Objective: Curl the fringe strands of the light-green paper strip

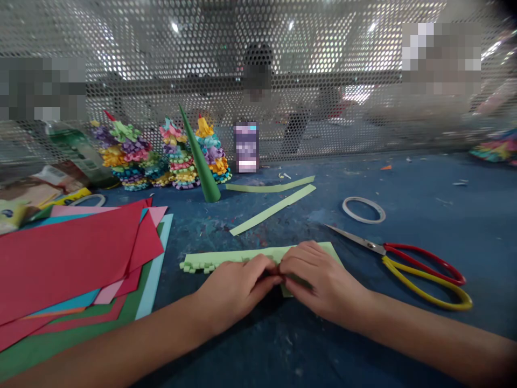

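A long light-green paper strip [226, 257] lies across the blue table in front of me, its near edge on the left cut and rolled into small curls. My left hand [242, 280] pinches that near edge around its middle, thumb and forefinger together. Right beside it, my right hand [319, 277] has its fingers bent down on the same strip, fingertips meeting those of the left. The bit between the fingertips is hidden. Beyond the hands lie two narrow light-green strips [272, 210]. Scissors [375, 247] with red and yellow handles rest to the right, blades parted.
Coloured paper sheets [68, 253] are stacked at left. A green paper cone [204, 172] stands near several curly paper trees [177, 156], a bottle [81, 153] and a phone [246, 148]. A tape roll [364, 210] lies at right. Perforated metal [323, 118] borders the back; people show beyond.
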`<state>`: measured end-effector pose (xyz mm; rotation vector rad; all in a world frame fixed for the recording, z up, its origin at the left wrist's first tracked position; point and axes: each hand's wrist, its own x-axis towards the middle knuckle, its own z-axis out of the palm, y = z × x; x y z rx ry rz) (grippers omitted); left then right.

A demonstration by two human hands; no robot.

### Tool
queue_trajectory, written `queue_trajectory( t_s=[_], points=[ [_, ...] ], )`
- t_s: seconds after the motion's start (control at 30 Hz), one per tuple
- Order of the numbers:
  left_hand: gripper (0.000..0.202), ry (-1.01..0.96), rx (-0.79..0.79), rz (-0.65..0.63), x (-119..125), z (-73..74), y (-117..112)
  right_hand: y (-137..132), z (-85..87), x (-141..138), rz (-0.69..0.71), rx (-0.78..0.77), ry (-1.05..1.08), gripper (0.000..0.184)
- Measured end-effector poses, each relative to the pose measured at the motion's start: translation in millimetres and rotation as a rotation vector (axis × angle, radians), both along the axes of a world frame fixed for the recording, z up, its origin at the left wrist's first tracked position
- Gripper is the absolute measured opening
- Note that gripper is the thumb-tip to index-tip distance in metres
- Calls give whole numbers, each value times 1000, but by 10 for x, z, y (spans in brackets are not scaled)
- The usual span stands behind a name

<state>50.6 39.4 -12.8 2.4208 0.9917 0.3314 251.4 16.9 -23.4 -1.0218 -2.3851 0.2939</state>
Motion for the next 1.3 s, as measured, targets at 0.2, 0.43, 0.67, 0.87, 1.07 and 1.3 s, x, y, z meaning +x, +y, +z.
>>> queue_trajectory(
  t_s=[0.2,0.43,0.67,0.87,1.07,1.3],
  points=[
    [22,-21,23,-10,-13,-8,-8,4,7,3,-29,-6,6,3],
    [21,16,48,-19,-17,-22,8,-14,12,11,-4,98,38,7],
    [19,68,65,-7,5,-24,-29,-5,-18,25,0,230,-96,11],
    [23,159,87,7,18,22,-179,-20,-16,44,61,324,-35,6],
    [20,31,-75,98,26,66,-227,-39,-15,75,106,358,-63,12],
    [18,-27,-131,67,-7,156,-143,-35,-31,88,94,341,-59,11]
  ],
)
